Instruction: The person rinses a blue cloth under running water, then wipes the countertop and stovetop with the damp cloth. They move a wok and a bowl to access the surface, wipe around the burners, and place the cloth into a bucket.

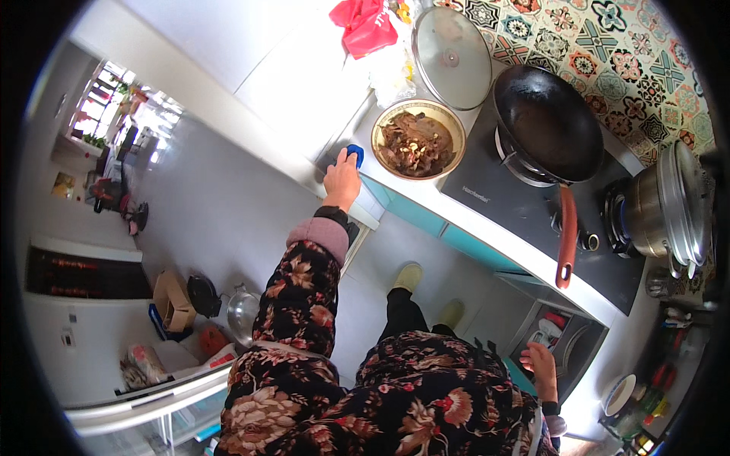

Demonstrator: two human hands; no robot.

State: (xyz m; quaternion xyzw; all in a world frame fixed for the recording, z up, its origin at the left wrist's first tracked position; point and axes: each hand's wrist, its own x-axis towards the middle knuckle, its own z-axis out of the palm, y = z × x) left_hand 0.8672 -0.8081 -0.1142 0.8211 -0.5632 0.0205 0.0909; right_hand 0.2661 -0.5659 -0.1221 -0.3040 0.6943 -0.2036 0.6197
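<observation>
My left hand (342, 181) reaches out to the counter's corner, its fingers closed on a small dark-blue object (355, 155) whose kind I cannot make out. Just right of it stands a patterned bowl (379, 156) filled with brown sliced food (417, 144) topped with pale bits. My right hand (541, 368) hangs low at my side, beside a pulled-out drawer (523, 328). Its fingers are loosely bent and apart, with nothing in them.
A black wok (549, 121) with a red-brown handle sits on the stove (498, 186). Right of it stands a lidded steel pot (645, 216). A glass lid (454, 57) leans by the tiled wall; a red bag (363, 26) lies behind the bowl. A white bowl (617, 395) is at lower right.
</observation>
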